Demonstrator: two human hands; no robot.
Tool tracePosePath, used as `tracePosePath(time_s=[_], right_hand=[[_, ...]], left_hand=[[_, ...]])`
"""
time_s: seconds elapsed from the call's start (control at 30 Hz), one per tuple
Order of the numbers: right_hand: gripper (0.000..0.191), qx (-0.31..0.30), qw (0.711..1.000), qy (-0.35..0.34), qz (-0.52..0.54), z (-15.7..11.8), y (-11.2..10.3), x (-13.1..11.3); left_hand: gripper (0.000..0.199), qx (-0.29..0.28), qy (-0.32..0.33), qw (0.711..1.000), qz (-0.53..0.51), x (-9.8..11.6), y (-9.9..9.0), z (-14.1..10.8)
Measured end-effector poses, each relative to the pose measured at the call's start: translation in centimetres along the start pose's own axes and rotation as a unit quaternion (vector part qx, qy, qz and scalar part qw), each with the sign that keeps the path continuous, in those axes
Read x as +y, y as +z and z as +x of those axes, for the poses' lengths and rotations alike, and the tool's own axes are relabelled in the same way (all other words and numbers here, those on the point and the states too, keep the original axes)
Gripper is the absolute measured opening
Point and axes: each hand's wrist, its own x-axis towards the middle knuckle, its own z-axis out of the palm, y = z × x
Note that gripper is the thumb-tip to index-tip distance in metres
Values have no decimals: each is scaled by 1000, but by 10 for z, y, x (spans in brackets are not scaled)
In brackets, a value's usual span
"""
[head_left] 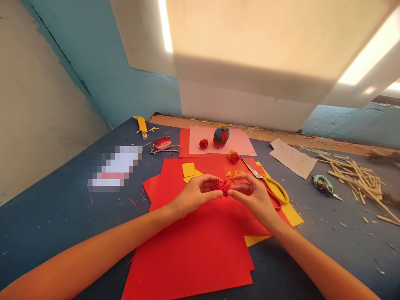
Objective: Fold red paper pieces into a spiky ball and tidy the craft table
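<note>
A small spiky red paper piece (222,186) is pinched between my left hand (195,193) and my right hand (251,196), just above a stack of red paper sheets (193,246) on the blue table. Both hands grip it with fingertips, one from each side. Yellow paper squares (189,170) lie just beyond my left hand. Yellow-handled scissors (268,183) rest right behind my right hand. Further back on a pink sheet (240,141) stand a multicoloured folded paper figure (221,136) and a small red spiky ball (203,143); a red-and-yellow ball (233,156) lies nearer.
A yellow utility knife (141,125) and a red keychain item (162,143) lie at the back left. A grey paper scrap (292,157), a teal tool (323,183) and a pile of thin wooden sticks (356,177) lie at the right. White panels rise behind the table.
</note>
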Motion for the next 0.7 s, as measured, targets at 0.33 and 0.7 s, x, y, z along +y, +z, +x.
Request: tracePosePath(time_s=[0.33, 0.7], right_hand=[[34, 3, 1000, -23, 1, -4, 3, -1], [37, 0, 995, -56, -87, 5, 0, -10]], left_hand=[[25, 3, 10, 1000, -12, 2, 1, -2], [30, 18, 51, 998, -16, -4, 5, 2]])
